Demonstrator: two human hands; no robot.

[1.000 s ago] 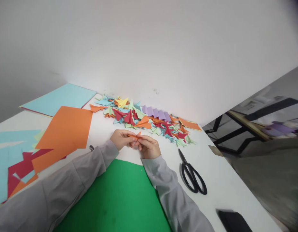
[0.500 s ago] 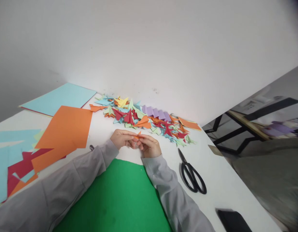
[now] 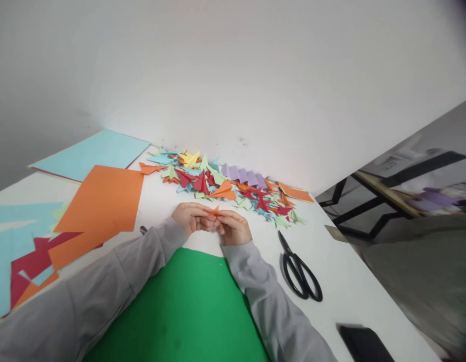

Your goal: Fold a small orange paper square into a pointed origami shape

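Between my two hands is a small folded orange paper piece (image 3: 215, 211), its pointed tip sticking up. My left hand (image 3: 191, 218) pinches its left side with the fingertips. On its right side, my right hand (image 3: 233, 226) grips it between thumb and fingers. The fingers cover most of the piece. Just beyond my hands lies a long pile of small folded paper shapes (image 3: 201, 182) in red, orange, green, blue and yellow, with a purple pleated strip (image 3: 244, 176) at its back.
A green mat (image 3: 183, 306) lies under my forearms. Black-handled scissors (image 3: 299, 269) rest at the right, above a black object (image 3: 365, 344). Orange sheets (image 3: 104, 196), a light blue sheet (image 3: 93, 153) and red scraps (image 3: 25, 266) cover the left side of the white table (image 3: 342, 281).
My left fingers have shifted slightly on the orange piece, and a little more of it shows between my hands. The view has moved very slightly.
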